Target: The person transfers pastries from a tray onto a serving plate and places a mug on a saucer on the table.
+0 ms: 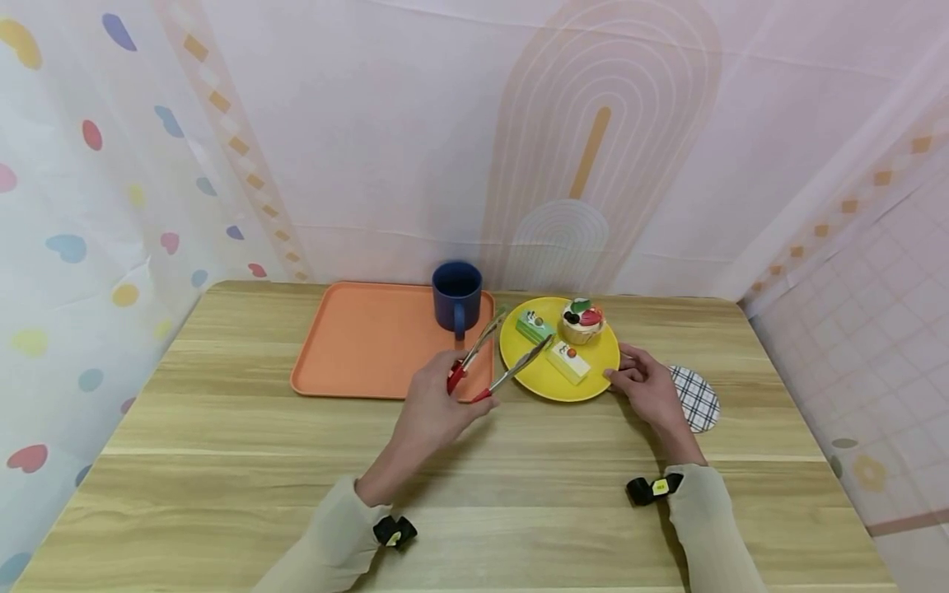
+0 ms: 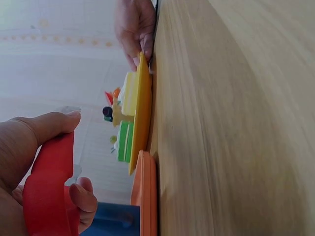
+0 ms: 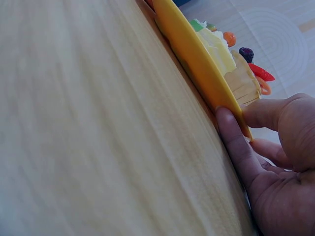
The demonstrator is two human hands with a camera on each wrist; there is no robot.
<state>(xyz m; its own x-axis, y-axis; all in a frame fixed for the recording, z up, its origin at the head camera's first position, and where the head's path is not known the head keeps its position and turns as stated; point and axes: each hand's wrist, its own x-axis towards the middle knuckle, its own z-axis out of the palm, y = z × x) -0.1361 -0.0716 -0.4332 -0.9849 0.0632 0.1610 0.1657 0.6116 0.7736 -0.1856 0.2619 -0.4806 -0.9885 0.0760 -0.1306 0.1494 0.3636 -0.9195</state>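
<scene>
My left hand [image 1: 437, 403] grips red-handled tongs [image 2: 51, 189] whose metal arms are spread apart. Their tips reach over the left part of a yellow plate [image 1: 552, 391], close to a green cake slice [image 1: 535, 327]. A pale yellow cake slice [image 1: 569, 362] and a fruit-topped cupcake [image 1: 582, 323] also sit on the plate. At the plate's right rim, my right hand [image 1: 648, 385] pinches the edge, thumb on top and fingers beneath, as the right wrist view shows. Nothing is between the tongs' tips.
An orange tray [image 1: 363, 338] lies left of the plate, with a dark blue mug [image 1: 454, 301] standing at its right back corner. A round checked coaster [image 1: 697, 399] lies beside my right hand. Patterned cloth hangs behind the wooden table [image 1: 519, 494].
</scene>
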